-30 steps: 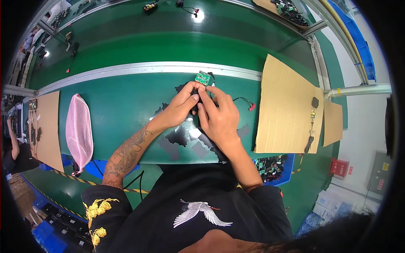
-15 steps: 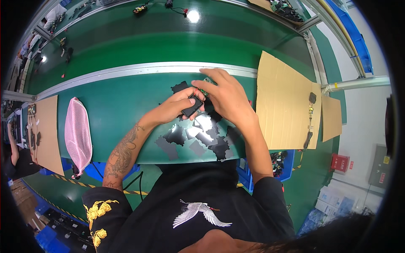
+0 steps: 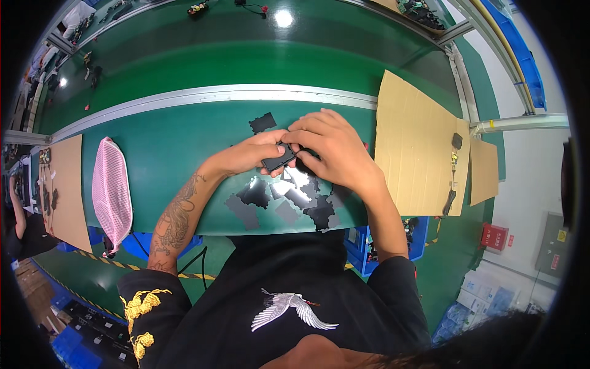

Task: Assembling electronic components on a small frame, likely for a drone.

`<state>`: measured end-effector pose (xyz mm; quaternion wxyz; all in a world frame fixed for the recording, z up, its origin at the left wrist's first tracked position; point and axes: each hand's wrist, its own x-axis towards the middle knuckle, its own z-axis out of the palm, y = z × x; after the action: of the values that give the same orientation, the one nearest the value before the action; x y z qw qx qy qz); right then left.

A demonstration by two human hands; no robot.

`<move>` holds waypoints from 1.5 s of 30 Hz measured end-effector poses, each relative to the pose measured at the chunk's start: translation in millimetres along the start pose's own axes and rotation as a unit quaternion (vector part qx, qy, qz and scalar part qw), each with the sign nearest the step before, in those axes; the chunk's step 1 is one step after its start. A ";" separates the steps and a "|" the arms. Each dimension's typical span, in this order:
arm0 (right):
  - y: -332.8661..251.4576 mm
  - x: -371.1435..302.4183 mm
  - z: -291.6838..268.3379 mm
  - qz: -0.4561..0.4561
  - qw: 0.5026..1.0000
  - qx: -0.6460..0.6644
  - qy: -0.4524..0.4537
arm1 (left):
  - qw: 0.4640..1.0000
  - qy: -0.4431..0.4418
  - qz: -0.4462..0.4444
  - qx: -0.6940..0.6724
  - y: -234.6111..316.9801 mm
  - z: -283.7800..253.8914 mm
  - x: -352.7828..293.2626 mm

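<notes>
My left hand (image 3: 261,150) grips a small black rectangular plastic case (image 3: 278,159), with the thumb lying across its upper face. Curled in from the right, my right hand (image 3: 335,147) has its fingertips at the far right edge of that case. Whatever sits between the right fingers is hidden under them. Just beyond the hands lies a flat black notched piece (image 3: 263,122). Several thin black and grey cut sheets (image 3: 319,213) are scattered on the green table (image 3: 166,197) nearer to me, some shining in the light.
A pink mesh pouch (image 3: 112,194) lies at the left. Cardboard sheets flank the work area, the right one (image 3: 412,147) carrying a cabled part (image 3: 455,161). A metal rail (image 3: 215,95) crosses behind the hands. Below the table's right front edge is a blue bin (image 3: 418,237) of parts.
My right hand has closed in on the case, its fingers drawn together and lower. The green circuit board that showed by its fingers is now out of sight.
</notes>
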<state>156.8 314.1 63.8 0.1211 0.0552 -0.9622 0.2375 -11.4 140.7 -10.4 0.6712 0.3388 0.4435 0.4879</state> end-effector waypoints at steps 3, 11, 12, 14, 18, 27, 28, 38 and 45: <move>0.5 -0.4 -1.4 -0.002 1.000 0.012 -0.002 | 1.000 -0.009 -0.010 0.003 2.4 -2.9 -1.0; -1.6 -3.6 -2.9 0.014 0.999 -0.018 -0.022 | 0.999 -0.027 -0.010 0.046 3.5 1.4 -1.0; -2.3 -3.9 -0.4 0.019 0.999 -0.032 -0.017 | 0.998 -0.026 -0.017 0.051 3.0 0.3 -0.1; -4.4 -3.3 1.7 0.022 0.999 -0.047 -0.014 | 0.998 -0.023 -0.023 0.055 2.8 0.0 -0.3; -8.4 -2.9 5.6 0.011 0.996 -0.088 0.003 | 0.999 0.011 0.001 0.046 -1.7 3.3 3.5; -11.5 -3.4 11.1 0.008 0.996 -0.086 0.035 | 0.977 0.101 0.035 0.183 3.5 6.6 0.0; -11.7 -3.8 9.1 0.019 0.997 -0.071 0.037 | 0.975 0.119 0.041 0.186 3.6 7.0 0.0; -3.7 -9.4 8.0 0.123 0.990 -0.074 -0.009 | 0.937 0.183 0.098 0.282 5.6 11.1 -0.3; -36.8 -7.6 37.6 0.166 0.964 0.197 0.061 | 0.881 0.328 0.218 0.263 -8.7 5.7 2.7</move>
<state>162.4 264.4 45.9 0.1253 -0.0974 -0.8826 0.4424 -2.7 140.6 -16.7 0.2498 0.4118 0.6654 0.5703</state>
